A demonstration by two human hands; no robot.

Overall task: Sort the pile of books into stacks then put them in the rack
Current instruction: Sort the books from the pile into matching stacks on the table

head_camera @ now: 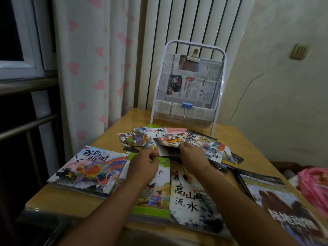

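Observation:
A loose pile of thin picture books lies fanned out at the middle of the wooden table. My right hand grips one small book lifted off the pile's front edge. My left hand is curled at that book's left corner, apparently pinching it. Nearer me lie sorted stacks: a phoenix-cover stack at the left, a green-bordered stack, a white ink-painting stack, and a dark animal-cover stack at the right. The white wire rack stands behind the pile, lined with newspaper.
A blue binder clip and a wooden clip hold the newspaper on the rack. A heart-print curtain and a radiator stand behind the table. A pink bundle lies off the right edge. Metal rails are at the left.

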